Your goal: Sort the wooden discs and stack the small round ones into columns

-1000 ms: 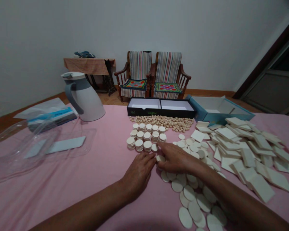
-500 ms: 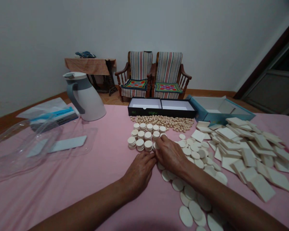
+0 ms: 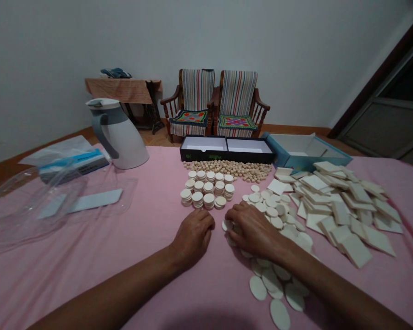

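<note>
Short stacks of round, pale wooden discs (image 3: 197,198) stand in rows on the pink cloth. Just below the front row my left hand (image 3: 193,236) rests on the cloth, fingers curled together; whatever it may hold is hidden. At the left edge of a loose heap of discs (image 3: 276,222), my right hand (image 3: 253,229) bends its fingers over a wooden disc (image 3: 226,225). The hand hides part of the heap. One low stack (image 3: 220,202) ends the front row on the right.
Small wooden pieces (image 3: 232,168) lie before a black two-part box (image 3: 227,157). A blue box (image 3: 296,162) and piled square tiles (image 3: 344,201) are at right. Left are a white jug (image 3: 125,142), clear plastic packaging (image 3: 24,206) and a blue-and-dark packet (image 3: 74,166).
My right hand has left the front stack and moved right and down to the loose discs. My left hand has drawn slightly away from the stacks, and the hands are now apart.
</note>
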Demonstrator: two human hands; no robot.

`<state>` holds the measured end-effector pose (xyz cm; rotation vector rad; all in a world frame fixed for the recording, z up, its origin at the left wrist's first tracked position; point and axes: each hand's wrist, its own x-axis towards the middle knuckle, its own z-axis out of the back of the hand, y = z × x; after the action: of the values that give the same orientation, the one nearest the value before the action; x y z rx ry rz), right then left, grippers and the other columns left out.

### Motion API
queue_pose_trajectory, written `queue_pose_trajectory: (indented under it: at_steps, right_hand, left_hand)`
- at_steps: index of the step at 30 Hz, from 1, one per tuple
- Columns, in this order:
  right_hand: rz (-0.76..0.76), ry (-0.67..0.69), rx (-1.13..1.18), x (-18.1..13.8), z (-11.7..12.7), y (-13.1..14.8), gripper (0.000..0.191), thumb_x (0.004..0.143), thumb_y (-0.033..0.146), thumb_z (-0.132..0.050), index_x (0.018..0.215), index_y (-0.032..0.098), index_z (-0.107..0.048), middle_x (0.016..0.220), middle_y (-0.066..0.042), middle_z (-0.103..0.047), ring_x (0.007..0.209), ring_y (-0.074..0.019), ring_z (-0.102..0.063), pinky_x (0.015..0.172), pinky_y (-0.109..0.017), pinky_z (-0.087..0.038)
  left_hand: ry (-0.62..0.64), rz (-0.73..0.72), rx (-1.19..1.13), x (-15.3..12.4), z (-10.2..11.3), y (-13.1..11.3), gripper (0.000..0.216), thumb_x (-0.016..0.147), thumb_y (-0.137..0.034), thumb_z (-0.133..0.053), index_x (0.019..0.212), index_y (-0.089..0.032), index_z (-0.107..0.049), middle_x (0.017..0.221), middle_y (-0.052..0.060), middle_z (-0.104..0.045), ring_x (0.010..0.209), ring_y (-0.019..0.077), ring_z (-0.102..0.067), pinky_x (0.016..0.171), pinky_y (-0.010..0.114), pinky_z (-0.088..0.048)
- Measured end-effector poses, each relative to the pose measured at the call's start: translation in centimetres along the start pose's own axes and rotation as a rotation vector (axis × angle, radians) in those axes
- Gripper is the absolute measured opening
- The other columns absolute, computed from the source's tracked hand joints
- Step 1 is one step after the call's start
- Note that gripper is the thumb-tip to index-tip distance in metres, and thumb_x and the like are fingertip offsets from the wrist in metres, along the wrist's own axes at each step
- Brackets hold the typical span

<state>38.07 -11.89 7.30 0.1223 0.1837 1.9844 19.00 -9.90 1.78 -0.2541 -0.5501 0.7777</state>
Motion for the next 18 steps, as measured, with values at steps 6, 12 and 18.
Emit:
queue_pose_trajectory:
  at_steps: [6, 12, 18]
  right_hand:
    - [-0.060, 0.019, -0.121, 0.7, -0.8, 1.3, 0.022, 0.078, 0.028, -0.058, 0.096, 0.016, -0.061, 0.100, -0.011, -0.063, 0.096, -0.0263, -0.051, 0.080, -0.036, -0.036]
    - [-0.070, 0.002, -0.104, 1.3, -0.6, 1.0, 0.021, 0.079, 0.022, -0.053, 0.097, 0.014, -0.060, 0.098, -0.012, -0.061, 0.092, -0.0249, -0.052, 0.079, -0.035, -0.036]
    - [-0.045, -0.163, -0.043, 3.4, 0.5, 0.4, 0.023, 0.082, 0.018, -0.049, 0.103, 0.014, -0.059, 0.102, -0.012, -0.058, 0.098, -0.0227, -0.048, 0.081, -0.032, -0.035]
  left_hand:
    - [-0.017, -0.022, -0.019, 0.0, 0.2, -0.1, 0.018, 0.074, -0.002, -0.045, 0.077, -0.017, -0.054, 0.081, 0.005, -0.057, 0.079, 0.0187, -0.050, 0.070, 0.030, -0.043]
    - [-0.018, -0.029, -0.009, -0.1, 0.3, -0.2, 0.018, 0.074, -0.002, -0.045, 0.078, -0.017, -0.055, 0.082, 0.005, -0.058, 0.081, 0.0190, -0.051, 0.071, 0.030, -0.044]
    - [-0.007, -0.032, -0.020, -0.1, 0.1, 0.0, 0.019, 0.074, -0.001, -0.045, 0.077, -0.017, -0.055, 0.084, 0.006, -0.057, 0.082, 0.0192, -0.050, 0.071, 0.030, -0.044]
